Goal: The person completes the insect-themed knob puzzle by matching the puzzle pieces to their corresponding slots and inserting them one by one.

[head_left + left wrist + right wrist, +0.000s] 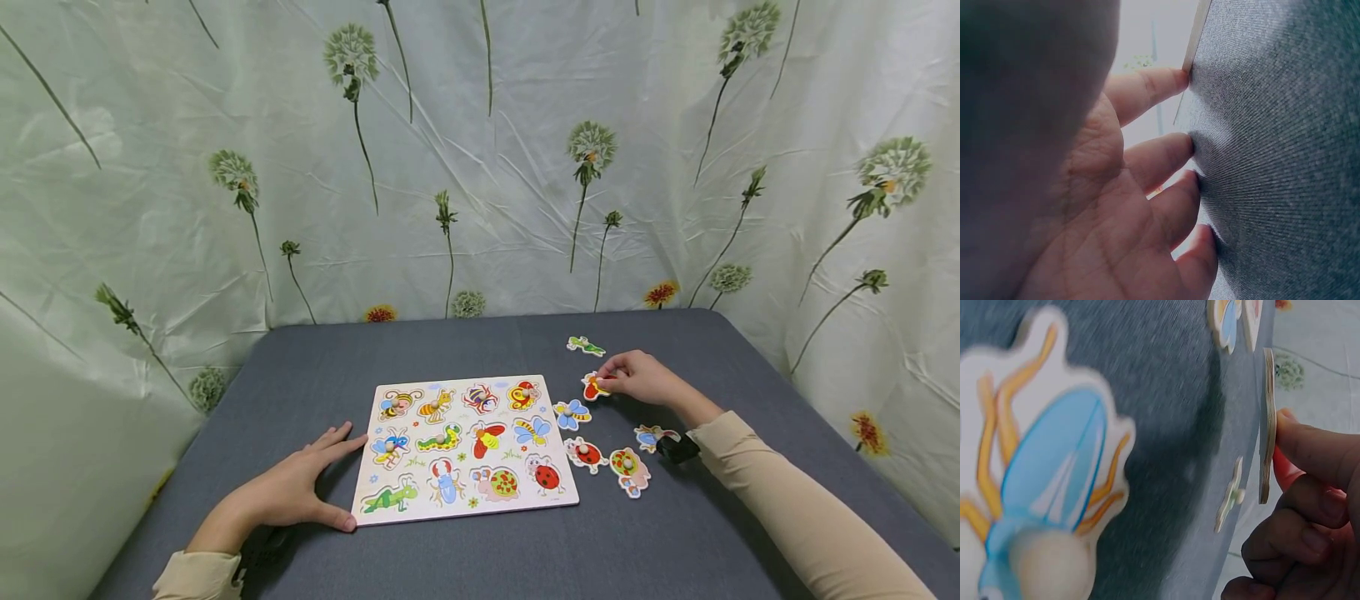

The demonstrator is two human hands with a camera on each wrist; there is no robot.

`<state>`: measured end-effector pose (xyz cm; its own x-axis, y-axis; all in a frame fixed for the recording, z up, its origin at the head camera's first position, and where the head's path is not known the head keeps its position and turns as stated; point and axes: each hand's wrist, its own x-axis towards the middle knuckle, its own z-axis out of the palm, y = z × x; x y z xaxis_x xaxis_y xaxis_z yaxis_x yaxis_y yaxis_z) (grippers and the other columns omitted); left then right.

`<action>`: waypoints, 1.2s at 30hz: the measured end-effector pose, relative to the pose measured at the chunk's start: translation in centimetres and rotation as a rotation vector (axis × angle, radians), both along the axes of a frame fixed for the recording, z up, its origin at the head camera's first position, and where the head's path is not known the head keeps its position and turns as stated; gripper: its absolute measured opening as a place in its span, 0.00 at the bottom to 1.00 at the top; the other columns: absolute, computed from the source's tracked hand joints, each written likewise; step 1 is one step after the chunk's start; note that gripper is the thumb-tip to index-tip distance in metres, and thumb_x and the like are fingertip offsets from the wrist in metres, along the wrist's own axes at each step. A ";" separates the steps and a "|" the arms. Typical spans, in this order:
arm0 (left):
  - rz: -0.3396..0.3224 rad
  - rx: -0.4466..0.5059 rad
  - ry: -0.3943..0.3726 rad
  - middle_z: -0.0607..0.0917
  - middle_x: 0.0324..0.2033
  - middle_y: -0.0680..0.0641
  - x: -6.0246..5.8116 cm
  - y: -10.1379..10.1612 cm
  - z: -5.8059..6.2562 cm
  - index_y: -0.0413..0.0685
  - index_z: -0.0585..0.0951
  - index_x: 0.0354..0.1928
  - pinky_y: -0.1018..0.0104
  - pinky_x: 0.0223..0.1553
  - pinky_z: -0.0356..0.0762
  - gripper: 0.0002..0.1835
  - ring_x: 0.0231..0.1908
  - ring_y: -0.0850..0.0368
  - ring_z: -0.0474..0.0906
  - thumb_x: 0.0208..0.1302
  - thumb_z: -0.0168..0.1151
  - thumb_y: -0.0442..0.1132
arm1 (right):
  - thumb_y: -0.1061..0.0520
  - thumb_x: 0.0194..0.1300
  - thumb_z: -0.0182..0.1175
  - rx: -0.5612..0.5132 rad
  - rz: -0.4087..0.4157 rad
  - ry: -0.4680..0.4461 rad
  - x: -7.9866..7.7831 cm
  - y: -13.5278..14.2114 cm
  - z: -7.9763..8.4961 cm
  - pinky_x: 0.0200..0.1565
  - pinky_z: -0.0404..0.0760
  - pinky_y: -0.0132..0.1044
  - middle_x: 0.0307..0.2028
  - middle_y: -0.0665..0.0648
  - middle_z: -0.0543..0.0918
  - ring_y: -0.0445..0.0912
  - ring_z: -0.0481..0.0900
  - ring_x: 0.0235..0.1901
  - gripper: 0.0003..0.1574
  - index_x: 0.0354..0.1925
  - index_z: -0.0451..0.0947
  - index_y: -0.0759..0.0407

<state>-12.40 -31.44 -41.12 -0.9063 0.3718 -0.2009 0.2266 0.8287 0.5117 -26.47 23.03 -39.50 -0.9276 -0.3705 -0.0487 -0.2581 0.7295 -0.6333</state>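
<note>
At lower left of the head view, our left hand (296,483) lies with fingers spread and extended, grasping nothing, its thumb touching the left edge of the puzzle board (536,502), which sits at lower centre on the dark surface (465,558). Right of centre, our right hand (648,379) pinches a red piece (591,387). Above it in the frame lies a green piece (585,346); lower, right of the board, we see a blue-winged piece (572,414), a ladybird piece (587,454), a snail piece (630,471) and a blue beetle piece (651,437).
</note>
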 end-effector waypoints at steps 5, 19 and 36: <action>0.003 0.006 -0.004 0.55 0.84 0.31 0.0 0.0 0.0 0.55 0.64 0.84 0.16 0.73 0.53 0.67 0.82 0.22 0.48 0.43 0.88 0.64 | 0.54 0.74 0.68 -0.014 -0.011 0.011 0.4 -0.9 0.3 0.27 0.63 0.32 0.19 0.45 0.70 0.39 0.64 0.21 0.14 0.47 0.88 0.65; 0.002 0.017 0.003 0.55 0.84 0.31 0.1 0.0 -0.2 0.56 0.65 0.84 0.17 0.73 0.53 0.66 0.82 0.23 0.48 0.42 0.88 0.64 | 0.55 0.72 0.70 -0.061 0.020 -0.004 1.5 -3.9 0.9 0.27 0.61 0.32 0.17 0.45 0.68 0.39 0.62 0.20 0.13 0.46 0.88 0.65; 0.000 0.014 0.010 0.55 0.84 0.31 0.2 0.0 0.0 0.56 0.65 0.84 0.16 0.73 0.53 0.66 0.82 0.22 0.48 0.42 0.88 0.64 | 0.53 0.74 0.69 -0.098 0.042 -0.093 2.3 -6.9 0.8 0.25 0.61 0.33 0.17 0.46 0.67 0.41 0.61 0.19 0.12 0.48 0.88 0.61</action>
<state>-12.23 -31.46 -41.14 -0.9084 0.3745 -0.1861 0.2318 0.8214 0.5211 -24.18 16.08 -38.74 -0.9044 -0.4158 -0.0955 -0.2239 0.6531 -0.7235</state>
